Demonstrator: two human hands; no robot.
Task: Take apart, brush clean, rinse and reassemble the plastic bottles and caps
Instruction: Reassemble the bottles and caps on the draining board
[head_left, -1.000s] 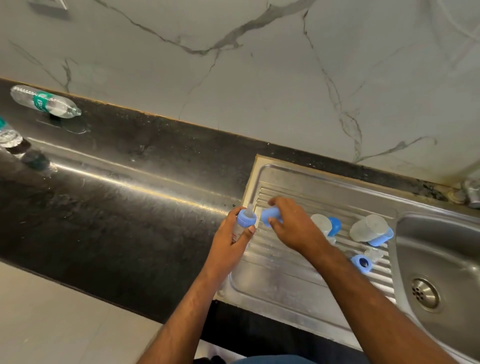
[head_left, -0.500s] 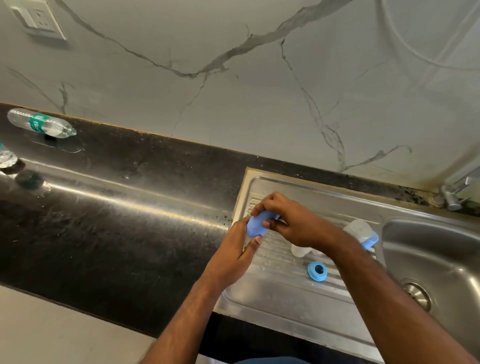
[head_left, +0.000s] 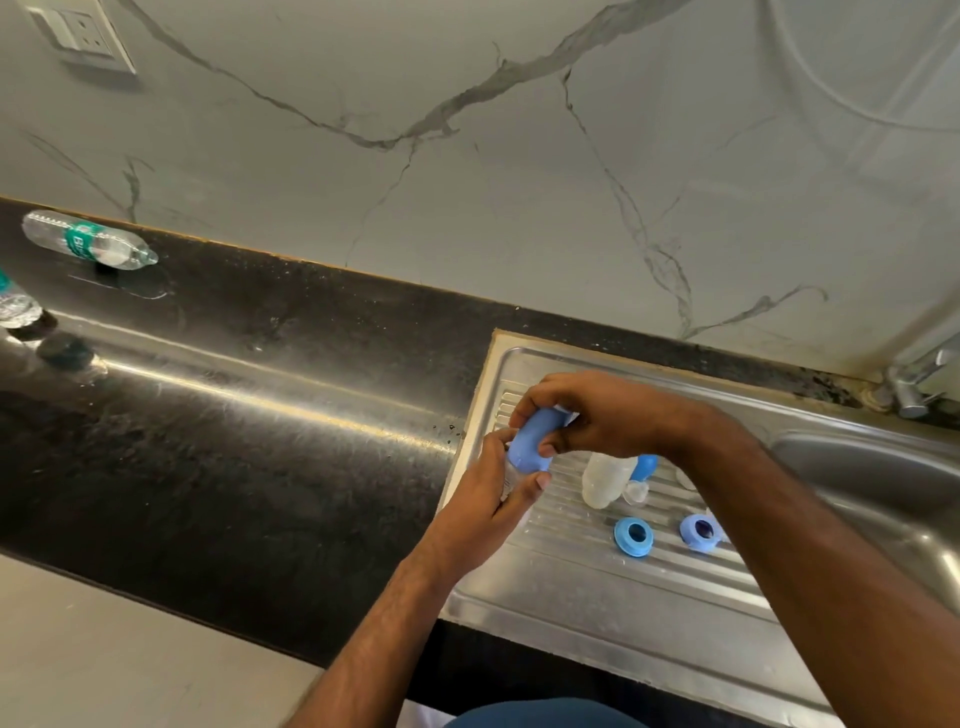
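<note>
your left hand (head_left: 491, 493) grips the small clear plastic bottle (head_left: 511, 480) over the ribbed steel drainboard (head_left: 597, 582) while your right hand (head_left: 587, 415) pinches its light blue plastic cap (head_left: 530, 441), probably light and wet-slippery, so hold it by the sides.

Black countertop (head_left: 234, 415) under a veined marble wall (head_left: 519, 182). White socket (head_left: 83, 34) upper left on the wall. Steel tap (head_left: 914, 384) at far right, by the wall. Grey floor (head_left: 104, 649) lower left.
</note>
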